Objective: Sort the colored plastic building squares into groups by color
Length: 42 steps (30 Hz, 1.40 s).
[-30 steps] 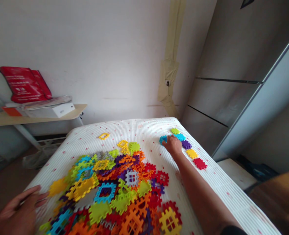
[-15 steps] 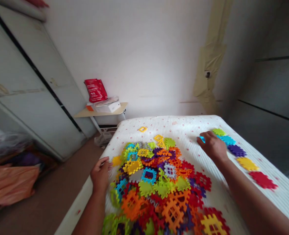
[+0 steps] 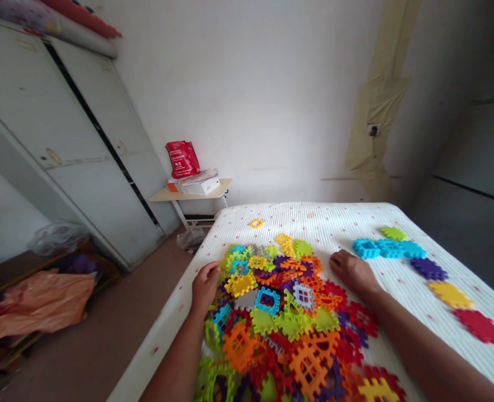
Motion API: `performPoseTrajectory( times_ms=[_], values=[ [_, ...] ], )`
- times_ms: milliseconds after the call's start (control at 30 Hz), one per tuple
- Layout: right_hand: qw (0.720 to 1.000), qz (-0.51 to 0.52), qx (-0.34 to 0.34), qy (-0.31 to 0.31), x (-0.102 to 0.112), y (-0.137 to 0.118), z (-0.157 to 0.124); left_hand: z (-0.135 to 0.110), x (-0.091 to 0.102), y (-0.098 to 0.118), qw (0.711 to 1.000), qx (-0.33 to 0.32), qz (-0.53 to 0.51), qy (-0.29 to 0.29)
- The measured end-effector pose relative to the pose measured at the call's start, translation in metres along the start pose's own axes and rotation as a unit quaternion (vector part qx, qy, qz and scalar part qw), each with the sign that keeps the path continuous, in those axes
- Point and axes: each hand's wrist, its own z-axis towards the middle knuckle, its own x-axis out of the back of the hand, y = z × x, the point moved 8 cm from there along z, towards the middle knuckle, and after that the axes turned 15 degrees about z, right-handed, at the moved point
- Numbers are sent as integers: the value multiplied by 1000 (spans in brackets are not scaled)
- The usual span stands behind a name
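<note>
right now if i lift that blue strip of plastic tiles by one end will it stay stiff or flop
The blue strip probably feels light and fairly stiff, since its tiles look like thin moulded plastic. Their notched edges seem interlocked, but those joints may bend or pop apart if lifted by one end.

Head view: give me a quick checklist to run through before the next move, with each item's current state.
1. Right hand empty: ok, no piece shows in it.
2. Left hand empty: cannot tell, its fingers curl at the edge of the plastic block pile.
3. Blue pieces locked together: cannot tell, they touch in a row, but the joins are unclear.
4. Purple piece and red piece apart from the pile: ok.
5. Visible floor free of pieces: ok.
</note>
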Motion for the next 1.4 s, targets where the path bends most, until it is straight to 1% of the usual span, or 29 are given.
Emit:
performPoseTrajectory(
  times_ms=[200, 400, 567, 700, 933, 1167, 1400],
  values=[
    [1000, 19, -15, 20, -3, 6, 0, 2, -16, 13, 998, -27, -21, -56],
    [999, 33, -20, 36, -3, 9, 0, 9, -34, 25, 991, -45, -60, -107],
    [997, 47, -10, 54, 1, 7, -1, 8, -54, 38, 978, -59, -94, -176],
    [997, 58, -16, 55, 1, 9, -1, 4, -66, 42, 966, -65, -117, -222],
    [995, 75, -15, 60, -2, 16, 0, -3, -70, 39, 955, -77, -131, -255],
    [994, 90, -9, 64, 2, 15, -2, -7, -71, 47, 953, -108, -82, -272],
    [990, 115, -15, 78, 3, 17, -10, -12, -70, 49, 955, -114, -42, -271]
  ],
)
